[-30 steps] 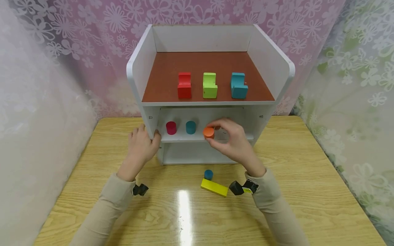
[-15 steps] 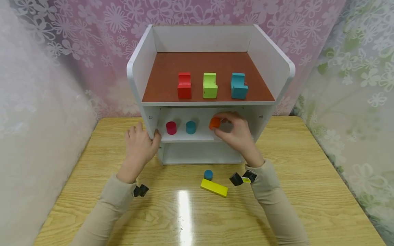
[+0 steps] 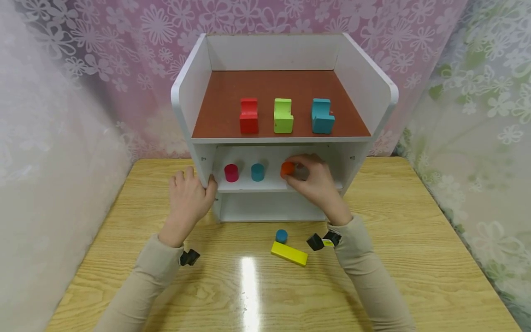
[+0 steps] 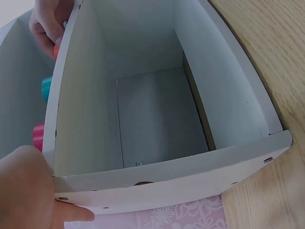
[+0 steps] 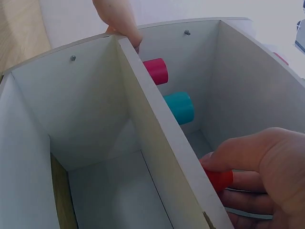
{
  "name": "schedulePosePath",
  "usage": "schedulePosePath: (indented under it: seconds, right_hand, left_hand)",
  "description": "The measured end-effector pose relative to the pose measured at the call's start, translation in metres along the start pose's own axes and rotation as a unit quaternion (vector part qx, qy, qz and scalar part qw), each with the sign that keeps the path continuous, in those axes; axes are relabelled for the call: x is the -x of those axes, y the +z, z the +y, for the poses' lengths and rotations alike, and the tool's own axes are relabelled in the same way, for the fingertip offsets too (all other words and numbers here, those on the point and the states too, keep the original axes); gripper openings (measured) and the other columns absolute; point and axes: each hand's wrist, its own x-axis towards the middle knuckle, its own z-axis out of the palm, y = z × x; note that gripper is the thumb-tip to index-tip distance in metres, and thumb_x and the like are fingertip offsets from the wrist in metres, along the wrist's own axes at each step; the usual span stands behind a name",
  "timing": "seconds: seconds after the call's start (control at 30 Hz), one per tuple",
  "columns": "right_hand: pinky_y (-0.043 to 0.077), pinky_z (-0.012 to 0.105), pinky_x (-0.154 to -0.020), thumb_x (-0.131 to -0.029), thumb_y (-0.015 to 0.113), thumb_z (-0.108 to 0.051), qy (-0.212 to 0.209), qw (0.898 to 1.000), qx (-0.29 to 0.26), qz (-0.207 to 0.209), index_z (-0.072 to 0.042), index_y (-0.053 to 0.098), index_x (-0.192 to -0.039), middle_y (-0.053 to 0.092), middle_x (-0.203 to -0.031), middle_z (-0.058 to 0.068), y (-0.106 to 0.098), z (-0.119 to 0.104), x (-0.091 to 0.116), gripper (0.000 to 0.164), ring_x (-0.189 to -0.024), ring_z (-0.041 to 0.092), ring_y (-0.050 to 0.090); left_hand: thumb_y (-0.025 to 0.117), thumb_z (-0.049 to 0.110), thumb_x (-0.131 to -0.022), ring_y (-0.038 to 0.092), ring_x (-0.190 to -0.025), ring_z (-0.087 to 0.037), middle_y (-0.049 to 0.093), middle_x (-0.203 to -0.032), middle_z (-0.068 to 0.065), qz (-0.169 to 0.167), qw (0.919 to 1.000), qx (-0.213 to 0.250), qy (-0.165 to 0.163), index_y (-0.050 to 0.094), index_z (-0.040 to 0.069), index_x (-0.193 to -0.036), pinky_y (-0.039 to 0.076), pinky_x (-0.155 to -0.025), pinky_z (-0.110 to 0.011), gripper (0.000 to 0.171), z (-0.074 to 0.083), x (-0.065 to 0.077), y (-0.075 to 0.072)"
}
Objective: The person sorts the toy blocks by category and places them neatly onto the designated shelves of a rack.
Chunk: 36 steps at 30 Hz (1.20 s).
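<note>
My right hand (image 3: 314,179) pinches an orange cylinder block (image 3: 287,169) between thumb and fingers on the middle shelf (image 3: 269,185). To its left on that shelf stand a teal cylinder (image 3: 257,172) and a crimson cylinder (image 3: 231,173), spaced in a row. My left hand (image 3: 188,199) grips the front edge of the white cabinet's left side panel (image 3: 202,168), with the thumb inside and the fingers outside. In the right wrist view the orange cylinder (image 5: 220,180) sits at the shelf's front edge, partly covered by the fingers.
Red (image 3: 249,116), lime green (image 3: 283,116) and teal (image 3: 322,116) chair-shaped blocks stand on the brown cabinet top (image 3: 269,83). In front of the cabinet, a blue cylinder (image 3: 281,236) and a yellow bar block (image 3: 289,253) lie on the wooden table (image 3: 199,295).
My right hand has carried the orange cylinder from the shelf's front edge inward and slightly right, into the row. The left hand has stayed on the side panel.
</note>
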Motion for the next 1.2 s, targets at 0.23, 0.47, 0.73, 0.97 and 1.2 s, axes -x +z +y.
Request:
schedulePosePath:
  seconds: [0.23,0.47,0.73,0.97,1.2]
  right_hand:
    - [0.046,0.041,-0.080,-0.080,0.079,-0.012,0.015,1.000,0.004,-0.008,-0.006,0.071,-0.110,0.068,-0.103,0.010,-0.001,-0.001,0.001,0.031,-0.089,0.025,0.060]
    - [0.045,0.042,-0.083,-0.081,0.077,-0.012,0.010,1.000,0.013,-0.009,-0.006,0.071,-0.112,0.069,-0.106,0.009,-0.003,-0.003,0.003,0.033,-0.095,0.026,0.058]
    - [0.047,0.043,-0.085,-0.082,0.077,-0.011,-0.063,0.997,0.020,0.027,-0.002,0.069,-0.114,0.069,-0.109,0.011,-0.009,-0.011,0.006,0.034,-0.097,0.029,0.058]
    - [0.047,0.043,-0.088,-0.084,0.075,-0.009,-0.117,0.992,0.013,0.049,-0.001,0.070,-0.111,0.068,-0.108,0.010,-0.015,-0.021,0.015,0.029,-0.102,0.025,0.059]
    - [0.048,0.034,-0.077,-0.083,0.076,-0.003,-0.152,0.987,-0.037,0.040,-0.002,0.073,-0.104,0.068,-0.097,0.009,-0.021,-0.028,0.034,0.021,-0.088,0.024,0.060]
  left_hand:
    - [0.032,0.041,-0.101,0.046,-0.091,-0.048,0.054,-0.097,-0.023,-0.003,1.0000,0.004,0.000,0.058,-0.005,-0.122,0.035,-0.084,-0.058,0.057,0.000,0.000,0.000]
    - [0.031,0.040,-0.101,0.046,-0.090,-0.046,0.054,-0.098,-0.023,-0.011,0.9998,0.017,-0.001,0.060,-0.005,-0.119,0.035,-0.084,-0.057,0.056,0.000,0.001,0.001]
    - [0.031,0.039,-0.102,0.047,-0.094,-0.048,0.055,-0.099,-0.024,-0.011,0.9997,0.023,0.001,0.063,-0.004,-0.115,0.036,-0.085,-0.058,0.055,0.000,0.000,0.002]
    - [0.030,0.040,-0.102,0.047,-0.100,-0.048,0.055,-0.106,-0.025,-0.020,0.9994,0.029,-0.005,0.058,-0.004,-0.127,0.035,-0.087,-0.059,0.058,-0.001,0.000,0.003]
    - [0.029,0.040,-0.102,0.047,-0.102,-0.048,0.056,-0.109,-0.026,-0.026,0.9992,0.031,-0.004,0.055,-0.003,-0.131,0.035,-0.089,-0.059,0.058,-0.001,0.000,0.003]
